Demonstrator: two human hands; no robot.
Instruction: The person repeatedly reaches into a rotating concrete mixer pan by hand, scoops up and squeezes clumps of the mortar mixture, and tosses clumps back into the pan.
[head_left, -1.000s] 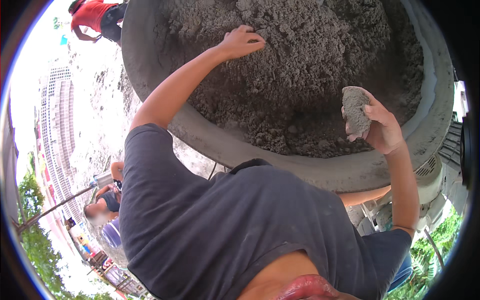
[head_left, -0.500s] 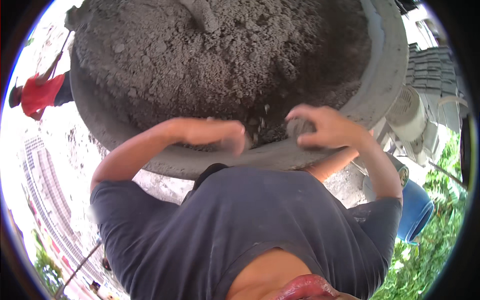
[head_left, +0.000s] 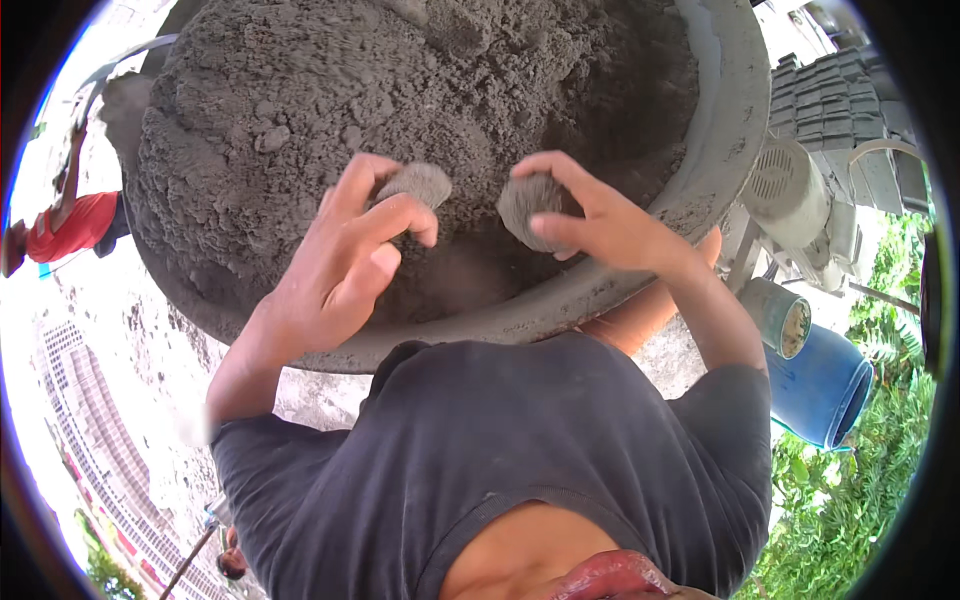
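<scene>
A wide round grey pan [head_left: 735, 130] in front of me holds a heap of damp, crumbly grey mix [head_left: 300, 130] that looks like mortar or concrete. Over the near part of the heap, my left hand [head_left: 335, 250] is closed round a rounded grey lump [head_left: 418, 184], thumb and fingers curled. To its right, my right hand [head_left: 620, 228] grips another grey lump [head_left: 528, 208] between thumb and fingers. The two lumps are apart. Their surfaces look rough, like the mix; whether they are packed mix or stone, I cannot tell.
A person in a red shirt [head_left: 72, 228] is beyond the pan's left side. At the right are stacked grey blocks [head_left: 830, 115], a vented grey housing [head_left: 785, 185], a bucket [head_left: 778, 312] and a blue barrel [head_left: 815, 385]. Rows of blocks [head_left: 95, 400] lie at the left.
Both hands have moved away from me, farther over the heap, and my right hand also shifted left. The lump in my left hand now shows. The view has shifted slightly.
</scene>
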